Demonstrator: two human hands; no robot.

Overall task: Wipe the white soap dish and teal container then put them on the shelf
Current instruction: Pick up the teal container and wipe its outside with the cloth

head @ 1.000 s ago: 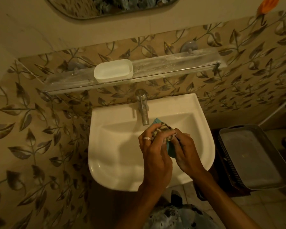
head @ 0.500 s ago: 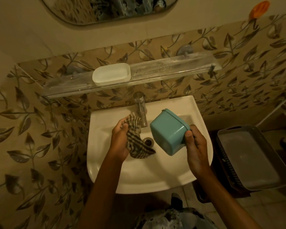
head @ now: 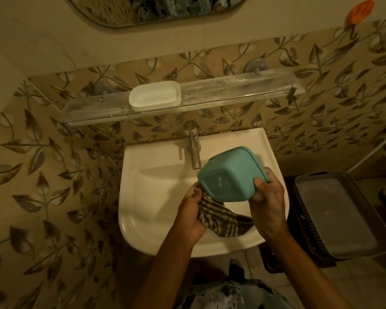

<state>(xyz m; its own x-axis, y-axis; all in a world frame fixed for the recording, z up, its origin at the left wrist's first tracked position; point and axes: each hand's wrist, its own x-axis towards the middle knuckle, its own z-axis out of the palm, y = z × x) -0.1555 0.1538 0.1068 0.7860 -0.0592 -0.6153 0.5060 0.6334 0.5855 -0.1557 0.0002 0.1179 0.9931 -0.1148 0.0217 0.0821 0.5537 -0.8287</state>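
While tilted, teal container [head: 229,175] between hands [head: 267,206]

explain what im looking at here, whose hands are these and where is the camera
No machine here: a person wears a camera on the head, looking down at their two bare hands over a white sink. The right hand holds a teal container, tipped so its base faces the camera. The left hand grips a checked cloth at the container's lower edge. Above the tap, a white soap dish sits on the wall shelf. A grey basket stands to the right.
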